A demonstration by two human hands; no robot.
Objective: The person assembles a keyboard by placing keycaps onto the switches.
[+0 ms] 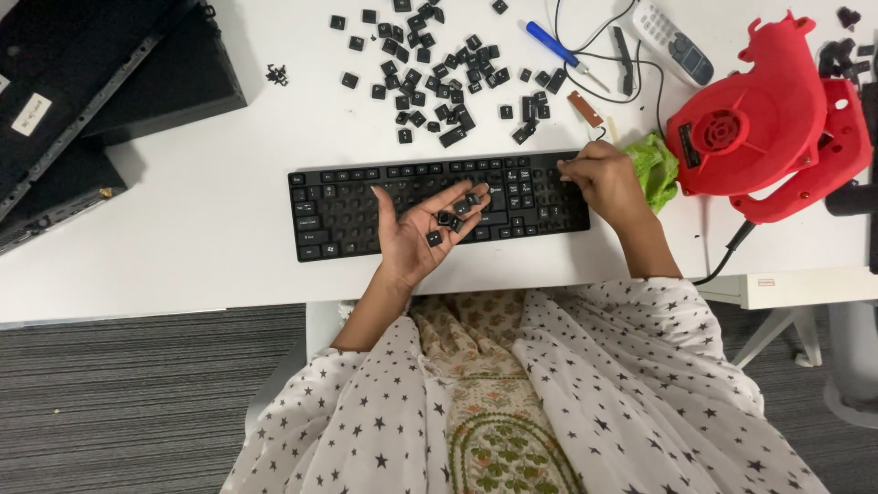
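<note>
**Hands at a black keyboard on a white counter, seen from above**

A smooth white counter (210,238) fills the upper two thirds of the frame; below its front edge lies grey ribbed carpet (119,402). A flat black plastic keyboard (338,206) lies at centre frame, parallel to the counter's edge. Above it, at upper centre, small square black keycaps (430,78) are scattered loose. The left hand (421,229) rests palm up over the keyboard's middle, its grip apart and slightly cupped, with several loose keys (448,220) lying on the palm and fingers. The right hand (599,174) sits at the keyboard's right end, fingertips pressed together against its upper right corner; whether they pinch a key cannot be told. Just right of that hand lies a crumpled green cloth (657,169), and beyond it, at right of frame, a glossy red plastic blower (768,119) with a rounded housing and a black cord. A blue-handled screwdriver (553,44) and a grey-white remote (672,41) lie at upper centre-right among thin black wires. Dark flat panels (101,82) are stacked at upper left. The person's white sleeves, printed with small dark stars, occupy the lower frame.
</note>
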